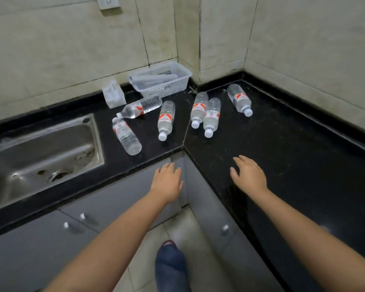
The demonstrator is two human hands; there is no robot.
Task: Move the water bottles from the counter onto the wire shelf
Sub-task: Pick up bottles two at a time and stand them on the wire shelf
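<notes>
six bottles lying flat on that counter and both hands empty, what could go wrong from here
The bottles lie on their sides, so a nudge may roll one; the bottle nearest the sink could drop into the sink. The touching pair may knock each other when one is lifted. No wire shelf is in view, so each carry means turning away.

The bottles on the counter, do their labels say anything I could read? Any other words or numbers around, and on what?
No text here can be read.
Water bottles: white labels with a red mark, print too blurred to read.
White packet by the wall: no legible print.
White basket: a small tag on its front, too small to read.
Wall socket: no lettering visible.
</notes>
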